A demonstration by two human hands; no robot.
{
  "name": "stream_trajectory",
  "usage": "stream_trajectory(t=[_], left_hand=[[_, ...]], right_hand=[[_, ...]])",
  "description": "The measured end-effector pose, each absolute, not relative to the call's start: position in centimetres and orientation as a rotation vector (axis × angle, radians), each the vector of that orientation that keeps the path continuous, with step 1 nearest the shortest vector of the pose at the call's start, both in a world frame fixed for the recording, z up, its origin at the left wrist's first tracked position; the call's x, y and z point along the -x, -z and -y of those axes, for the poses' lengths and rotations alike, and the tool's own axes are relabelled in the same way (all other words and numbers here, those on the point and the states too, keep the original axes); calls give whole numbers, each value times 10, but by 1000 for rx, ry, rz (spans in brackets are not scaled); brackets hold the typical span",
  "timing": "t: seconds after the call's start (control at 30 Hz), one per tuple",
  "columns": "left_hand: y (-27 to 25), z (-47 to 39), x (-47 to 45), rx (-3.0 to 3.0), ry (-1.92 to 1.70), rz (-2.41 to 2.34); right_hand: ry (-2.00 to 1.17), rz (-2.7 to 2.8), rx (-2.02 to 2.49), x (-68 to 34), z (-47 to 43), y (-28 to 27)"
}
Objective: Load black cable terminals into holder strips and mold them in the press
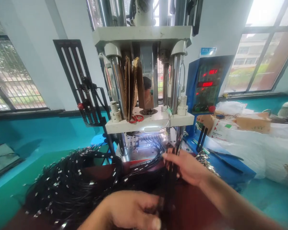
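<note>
My right hand (pixel 186 164) is closed around a bundle of black cables (pixel 171 187) in front of the press, at the right of centre. Lower down and closer to me, my left hand (pixel 132 209) is closed on the near end of the same bundle, partly blurred by motion. Thin black cables (pixel 150 162) run from beside my right hand to a lit metal mould (pixel 144 142) under the press. To the left, a large heap of black cables (pixel 62 183) with shiny ends lies on the dark red table (pixel 194 204).
Above the mould stands the white press plate (pixel 120 127) with red-handled scissors (pixel 136 118) and upright cardboard (pixel 127 92). A blue control box (pixel 193 86) with red digits is at the right, beside a blue surface (pixel 230 166) and plastic sacks (pixel 242 140).
</note>
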State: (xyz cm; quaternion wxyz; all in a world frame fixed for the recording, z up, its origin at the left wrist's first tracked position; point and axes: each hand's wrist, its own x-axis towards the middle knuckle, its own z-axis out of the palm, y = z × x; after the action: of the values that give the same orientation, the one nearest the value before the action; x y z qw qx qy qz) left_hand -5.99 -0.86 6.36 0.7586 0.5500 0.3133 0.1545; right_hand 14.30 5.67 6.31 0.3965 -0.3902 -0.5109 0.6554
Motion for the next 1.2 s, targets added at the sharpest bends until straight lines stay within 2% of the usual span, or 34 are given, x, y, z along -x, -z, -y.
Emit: stream_trajectory(t=[0.13,0.3,0.5,0.63,0.77,0.9,1.03,1.2], left_hand=[[-12,7,-1,-876,-537,-667],[25,13,-23,-947,-551,-659],[7,0,-41,-686,-676,-715],[-2,-7,-51,-650,-754,-699],[0,-3,-47,-629,-850,-724],[8,5,-34,-527,-888,-796],[8,14,-22,-505,-917,-850],[5,21,-15,-520,-943,-915]], right_hand=[[-1613,1392,1073,-145,-41,-25],[-1544,1114,982,-164,-61,-24],[-1342,1486,1058,-168,-64,-24],[-1046,1835,1099,-179,-49,-30],[-890,2127,1150,-188,-53,-38],[-470,2368,1282,-183,-108,-38],[-511,2528,1382,-159,-163,-16],[-502,2650,1400,-147,-168,-4]])
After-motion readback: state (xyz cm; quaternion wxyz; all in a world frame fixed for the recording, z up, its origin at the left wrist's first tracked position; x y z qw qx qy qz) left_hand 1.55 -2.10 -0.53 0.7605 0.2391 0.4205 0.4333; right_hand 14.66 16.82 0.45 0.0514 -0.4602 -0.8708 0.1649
